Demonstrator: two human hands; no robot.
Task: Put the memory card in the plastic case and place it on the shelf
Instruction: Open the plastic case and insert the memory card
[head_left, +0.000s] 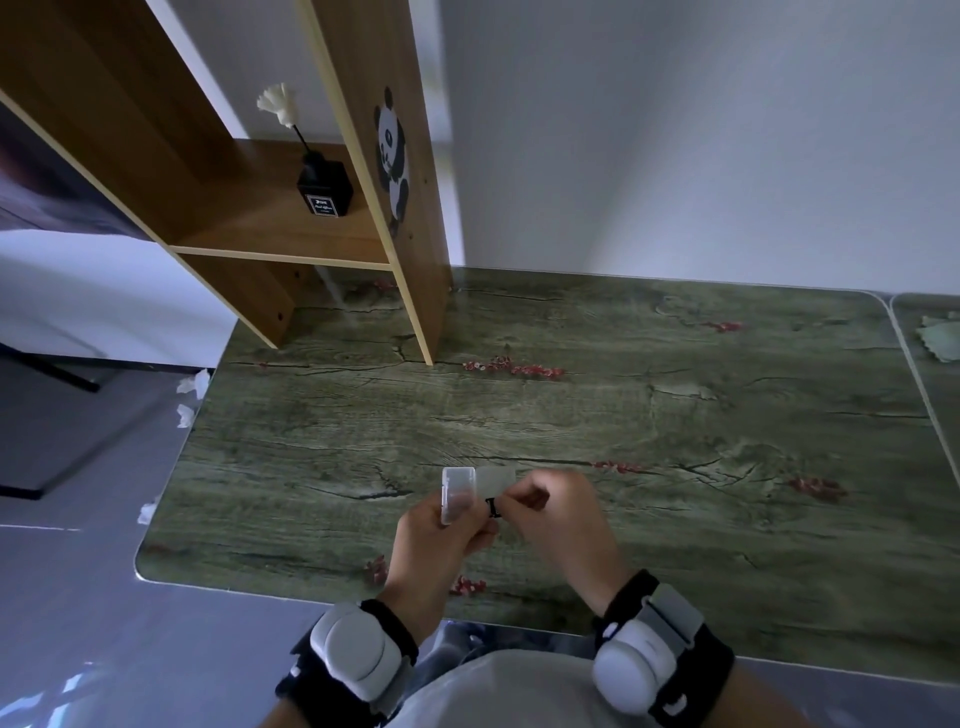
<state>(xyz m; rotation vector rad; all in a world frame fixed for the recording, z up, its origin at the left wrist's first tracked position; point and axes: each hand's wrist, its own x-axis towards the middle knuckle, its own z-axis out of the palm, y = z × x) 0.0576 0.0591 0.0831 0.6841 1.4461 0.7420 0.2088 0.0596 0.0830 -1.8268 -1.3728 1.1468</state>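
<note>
My left hand holds the clear plastic case open, one half upright between thumb and fingers, the other half lying flat toward my right and partly hidden behind my right hand. My right fingers are pinched on the small dark memory card, of which only a thin black sliver shows between my two hands, right beside the case; I cannot tell whether it already touches the plastic. Grey-and-black wrist devices are strapped on both forearms, and the lower edge of the view cuts off my arms and grey shirt. Both hands hover over the near part of the table, close to its front edge. The table's left edge and rounded near corner are just to the left of my left hand, with floor beyond. The surface is a green, weathered wood-grain print with small red blossom sprigs, bare across the middle and right. At the far left stands a wooden shelf unit with pale edging and a panda sticker on its side panel. On its lower shelf sits a black diffuser bottle holding a white flower. A plain white wall rises behind the table, and a second, similar table surface begins at the far right.
</note>
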